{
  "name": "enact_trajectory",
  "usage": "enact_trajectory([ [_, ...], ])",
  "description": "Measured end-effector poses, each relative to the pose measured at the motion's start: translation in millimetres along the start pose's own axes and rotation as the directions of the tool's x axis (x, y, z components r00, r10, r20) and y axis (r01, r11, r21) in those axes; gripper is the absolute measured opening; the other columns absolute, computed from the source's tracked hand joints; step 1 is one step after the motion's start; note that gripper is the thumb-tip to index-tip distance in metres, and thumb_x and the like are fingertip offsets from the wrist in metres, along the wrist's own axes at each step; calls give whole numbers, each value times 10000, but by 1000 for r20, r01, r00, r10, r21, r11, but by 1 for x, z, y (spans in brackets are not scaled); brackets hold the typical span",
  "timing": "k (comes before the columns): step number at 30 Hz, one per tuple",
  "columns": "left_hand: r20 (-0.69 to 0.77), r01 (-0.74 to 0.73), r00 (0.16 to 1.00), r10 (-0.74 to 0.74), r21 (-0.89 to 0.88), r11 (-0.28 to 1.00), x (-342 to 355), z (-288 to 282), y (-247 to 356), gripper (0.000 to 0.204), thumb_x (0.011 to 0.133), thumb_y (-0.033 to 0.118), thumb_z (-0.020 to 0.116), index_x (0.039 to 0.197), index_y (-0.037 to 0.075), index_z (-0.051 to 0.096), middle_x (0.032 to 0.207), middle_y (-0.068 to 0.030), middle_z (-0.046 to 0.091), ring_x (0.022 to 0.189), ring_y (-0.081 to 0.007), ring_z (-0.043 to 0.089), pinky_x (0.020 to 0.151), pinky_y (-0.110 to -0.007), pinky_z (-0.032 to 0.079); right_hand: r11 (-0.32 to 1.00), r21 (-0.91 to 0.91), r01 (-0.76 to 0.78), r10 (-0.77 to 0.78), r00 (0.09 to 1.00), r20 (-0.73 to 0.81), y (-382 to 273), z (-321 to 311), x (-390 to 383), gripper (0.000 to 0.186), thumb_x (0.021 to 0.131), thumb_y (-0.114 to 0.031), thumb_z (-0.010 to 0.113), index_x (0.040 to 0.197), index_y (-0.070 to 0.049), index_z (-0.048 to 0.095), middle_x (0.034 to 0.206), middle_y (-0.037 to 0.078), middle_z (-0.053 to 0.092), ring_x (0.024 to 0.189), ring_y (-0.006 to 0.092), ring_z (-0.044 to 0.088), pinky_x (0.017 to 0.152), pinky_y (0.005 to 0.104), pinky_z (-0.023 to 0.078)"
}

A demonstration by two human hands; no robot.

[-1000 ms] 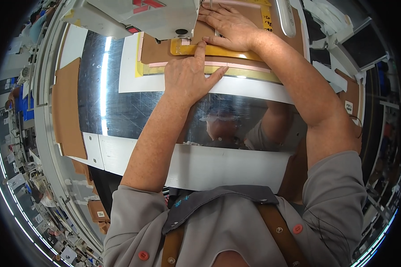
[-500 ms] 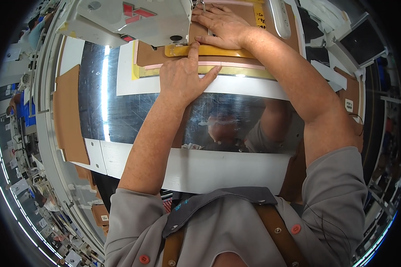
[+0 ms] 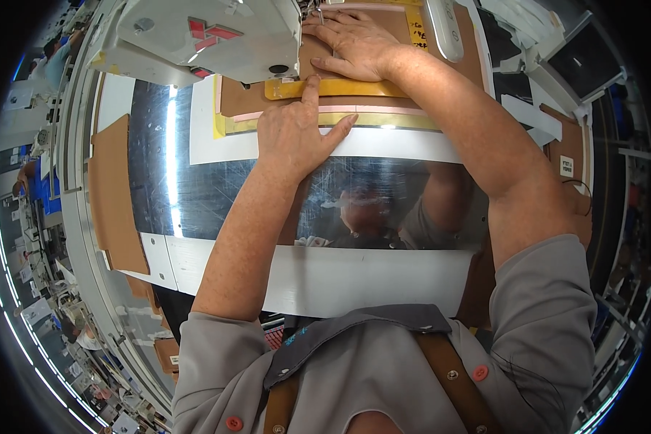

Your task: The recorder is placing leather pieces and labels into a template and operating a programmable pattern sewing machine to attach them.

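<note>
My right hand (image 3: 354, 47) lies flat, fingers spread, on a brown sheet (image 3: 390, 107) set in a yellow-edged template. Its fingertips are close to the needle area of a white sewing machine head (image 3: 224, 40). My left hand (image 3: 289, 137) is nearer to me, index finger stretched onto the end part of a yellow strip (image 3: 362, 88) that lies across the sheet. The left thumb is held out over the template's pale yellow border (image 3: 398, 121); the other left fingers look folded and are partly hidden. Neither hand grasps anything.
A white panel (image 3: 217, 141) borders the template, with a shiny metal plate (image 3: 217, 195) nearer to me. Brown cardboard (image 3: 112, 192) stands at the left. A white elongated device (image 3: 443, 29) lies at the far right, and a dark screen (image 3: 582, 65) stands beyond it.
The whole view has shifted slightly, with the machine head now a little further left. Both hands keep nearly the same pose on the sheet and the strip.
</note>
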State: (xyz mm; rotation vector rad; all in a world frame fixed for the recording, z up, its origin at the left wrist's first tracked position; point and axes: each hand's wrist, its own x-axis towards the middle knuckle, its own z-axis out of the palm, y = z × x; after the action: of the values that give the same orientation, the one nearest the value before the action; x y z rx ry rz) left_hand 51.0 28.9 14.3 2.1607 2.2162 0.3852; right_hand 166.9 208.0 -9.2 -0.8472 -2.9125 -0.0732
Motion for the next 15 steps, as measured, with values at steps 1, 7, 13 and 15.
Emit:
enact_trajectory([
  [1, 1, -8, 1000, 8, -1, 1000, 0, 0, 1, 824, 891, 640, 648, 1357, -36, 583, 746, -198, 718, 694, -320, 739, 675, -422, 585, 1000, 0, -11, 11, 1000, -3, 0, 1, 0, 696, 1007, -599, 388, 1594, -227, 355, 1627, 26, 394, 1538, 198, 270, 1294, 435, 101],
  [7, 75, 22, 997, -22, 5, 1000, -6, -11, 7, 822, 882, 641, 660, 1362, -22, 589, 736, -185, 717, 702, -318, 740, 692, -419, 582, 998, 56, -15, 15, 1000, 10, 0, -7, -2, 651, 1030, -561, 361, 1587, -224, 373, 1614, 32, 412, 1512, 202, 315, 1279, 444, 139],
  [13, 73, 27, 997, -30, 48, 999, -16, -10, 10, 774, 856, 640, 690, 1305, 11, 649, 784, -158, 736, 701, -293, 717, 760, -409, 547, 994, 111, 4, -3, 1000, -11, -4, -8, -11, 601, 1035, -488, 446, 1570, -216, 411, 1598, 43, 424, 1503, 207, 331, 1271, 453, 178],
  [15, 13, -23, 1000, 22, 68, 997, -20, -11, 11, 753, 847, 624, 706, 1289, 16, 658, 887, -165, 739, 805, -286, 711, 839, -419, 514, 991, 135, 26, -19, 998, -54, -4, -4, -14, 591, 1031, -467, 459, 1558, -202, 427, 1586, 50, 437, 1494, 214, 344, 1269, 448, 191],
])
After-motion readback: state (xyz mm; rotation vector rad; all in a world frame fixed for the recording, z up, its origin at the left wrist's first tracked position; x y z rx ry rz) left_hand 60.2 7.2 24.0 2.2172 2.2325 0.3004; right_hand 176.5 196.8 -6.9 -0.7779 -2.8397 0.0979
